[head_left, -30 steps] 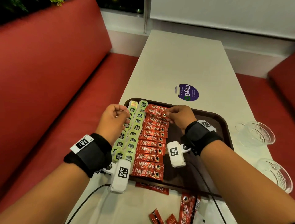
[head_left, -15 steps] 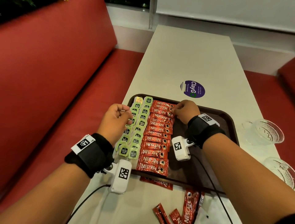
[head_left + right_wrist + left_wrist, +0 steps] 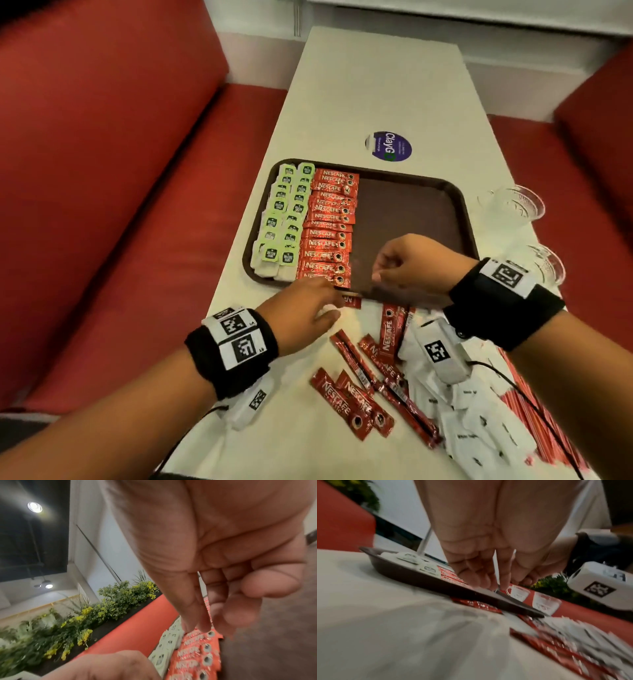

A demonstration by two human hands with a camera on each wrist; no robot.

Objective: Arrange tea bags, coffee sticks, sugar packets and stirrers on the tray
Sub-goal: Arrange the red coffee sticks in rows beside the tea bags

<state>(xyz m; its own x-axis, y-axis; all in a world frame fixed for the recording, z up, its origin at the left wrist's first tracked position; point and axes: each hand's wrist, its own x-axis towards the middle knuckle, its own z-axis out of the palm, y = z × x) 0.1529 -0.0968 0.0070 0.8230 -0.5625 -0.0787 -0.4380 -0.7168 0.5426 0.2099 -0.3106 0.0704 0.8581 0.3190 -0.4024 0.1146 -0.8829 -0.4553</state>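
The tray [image 3: 414, 219] is sitting on the table [image 3: 376, 85], carrying two columns of tea bags [image 3: 284, 219] and a column of coffee sticks [image 3: 330, 228] beside them. The left hand [image 3: 301, 310] is resting at the tray's near edge, fingers extended onto a stray stick [image 3: 352, 302]. The right hand [image 3: 414, 263] is hovering over the tray, fingers loosely curled, holding nothing. Loose coffee sticks [image 3: 356, 404], sugar packets [image 3: 479, 421] and stirrers [image 3: 541, 418] are lying on the table nearby.

Both forearms are bare. Each wrist wears a black strap [image 3: 233, 356] with white coded tags; beneath hangs a white camera block [image 3: 442, 356], cabled black.
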